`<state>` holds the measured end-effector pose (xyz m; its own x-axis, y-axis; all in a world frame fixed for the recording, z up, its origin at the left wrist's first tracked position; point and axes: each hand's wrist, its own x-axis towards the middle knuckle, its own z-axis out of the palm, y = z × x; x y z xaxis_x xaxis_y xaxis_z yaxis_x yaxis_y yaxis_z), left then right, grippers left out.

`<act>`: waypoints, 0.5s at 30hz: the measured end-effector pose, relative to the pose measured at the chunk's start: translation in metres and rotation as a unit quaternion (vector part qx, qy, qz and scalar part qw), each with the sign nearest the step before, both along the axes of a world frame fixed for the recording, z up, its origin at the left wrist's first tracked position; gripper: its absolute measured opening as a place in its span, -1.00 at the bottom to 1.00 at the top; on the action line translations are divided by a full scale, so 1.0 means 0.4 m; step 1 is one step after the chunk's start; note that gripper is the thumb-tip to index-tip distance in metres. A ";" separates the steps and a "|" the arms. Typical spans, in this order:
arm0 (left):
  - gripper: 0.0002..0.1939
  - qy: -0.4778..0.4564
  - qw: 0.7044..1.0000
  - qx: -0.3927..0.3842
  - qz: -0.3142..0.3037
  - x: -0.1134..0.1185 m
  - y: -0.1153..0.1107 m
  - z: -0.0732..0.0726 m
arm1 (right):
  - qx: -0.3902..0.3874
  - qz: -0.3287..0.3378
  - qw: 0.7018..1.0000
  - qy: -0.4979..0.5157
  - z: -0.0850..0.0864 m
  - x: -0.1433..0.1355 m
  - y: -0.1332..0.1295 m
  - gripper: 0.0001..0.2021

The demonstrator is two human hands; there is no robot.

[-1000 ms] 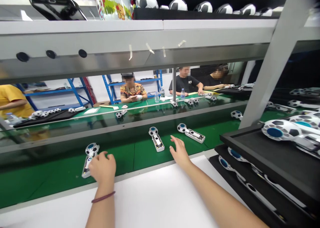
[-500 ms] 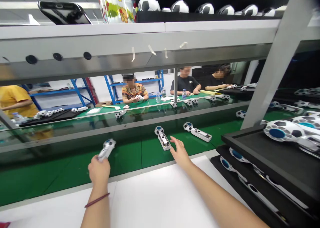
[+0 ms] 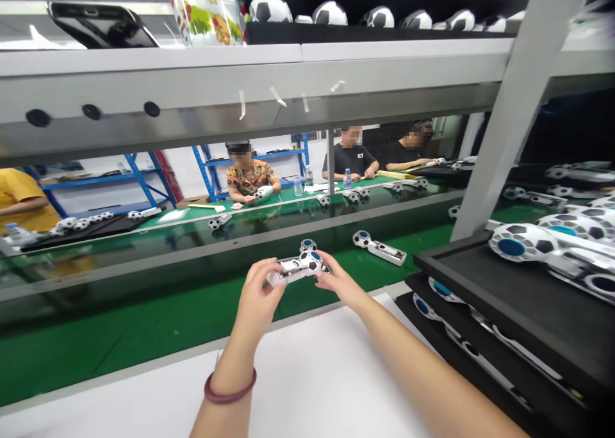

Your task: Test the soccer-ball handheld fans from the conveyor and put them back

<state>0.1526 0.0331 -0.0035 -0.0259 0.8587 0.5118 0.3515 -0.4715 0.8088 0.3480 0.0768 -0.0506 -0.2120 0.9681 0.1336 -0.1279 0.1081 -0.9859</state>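
My left hand (image 3: 259, 294) grips the white handle end of a football-patterned device (image 3: 293, 268), held nearly level above the green belt (image 3: 192, 323). At its round football head, the fingers of my right hand (image 3: 339, 281) close around the right side. Just behind the held device, the blue-centred head of another device (image 3: 308, 244) shows; the rest of it is mostly hidden. To the right, a further device (image 3: 384, 252) with an open handle lies on the belt, touched by neither hand.
Black trays (image 3: 480, 278) with more devices are stacked at the right, beside a slanted grey post (image 3: 504, 118). White paper (image 3: 317, 374) covers the near surface. A shelf (image 3: 288, 73) crosses above. Several people sit beyond the belt.
My left hand has moved right with its device, which has turned from steep to nearly level. My right hand has closed on its head. The view has shifted slightly.
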 end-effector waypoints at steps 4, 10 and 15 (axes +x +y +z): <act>-0.82 -0.044 0.997 0.011 -0.060 0.013 -0.016 0.010 | 0.012 -0.020 0.999 0.040 0.004 0.000 0.010 -0.44; -0.84 -0.144 0.986 -0.016 -0.080 0.031 -0.024 0.012 | 0.111 -0.103 0.986 0.064 0.013 0.010 0.019 -0.42; -0.55 -0.200 0.946 -0.216 -0.134 0.018 -0.048 0.044 | 0.242 -0.119 0.963 -0.018 0.062 0.046 -0.003 -0.57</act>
<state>0.1597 0.0141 0.0142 0.1046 0.9888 0.1064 -0.1087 -0.0949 0.9895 0.3663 0.0755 -0.0256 -0.0040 0.8158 0.5783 -0.0091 0.5782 -0.8158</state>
